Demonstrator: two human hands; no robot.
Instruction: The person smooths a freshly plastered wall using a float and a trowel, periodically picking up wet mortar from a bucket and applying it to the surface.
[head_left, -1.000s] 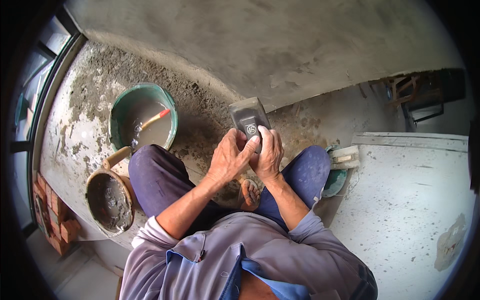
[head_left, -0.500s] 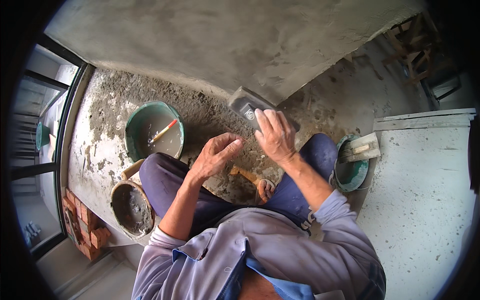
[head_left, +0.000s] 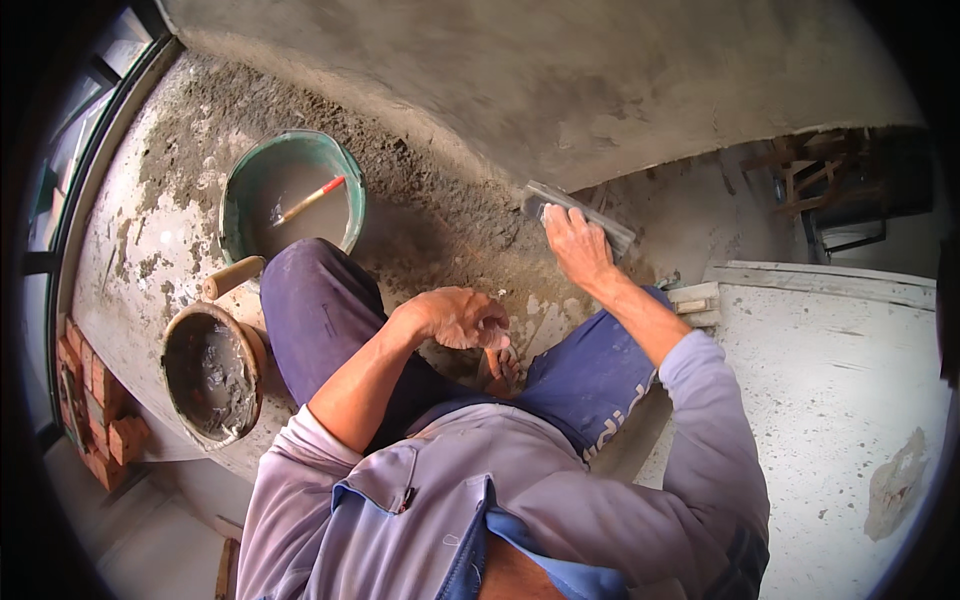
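Observation:
My right hand [head_left: 578, 245] grips a plastering float [head_left: 618, 234], its narrow side turned toward me. The float is at the lower edge of the grey plastered wall [head_left: 560, 90], near the wall's corner; whether it touches is unclear. In front of my lap, my left hand [head_left: 458, 317] hangs with fingers curled and thumb close to them. Anything between those fingers is hidden or too small to make out. Left of my hands stands a green tub [head_left: 232, 205] of grey, watery liquid, with a red-and-cream-handled brush [head_left: 310, 200] in it.
A bucket [head_left: 250, 385] of wet mortar stands by my left knee, near a wooden roller-like handle [head_left: 233, 277]. Bricks [head_left: 100, 410] are stacked beside the window frame. A white, spattered board [head_left: 800, 380] lies to the right. Rough mortar [head_left: 400, 170] covers the floor along the wall.
The float has tilted from showing its broad back to nearly edge-on, and moved right with my right hand. My left hand has lowered toward my lap, fingers curling. The view has shifted right.

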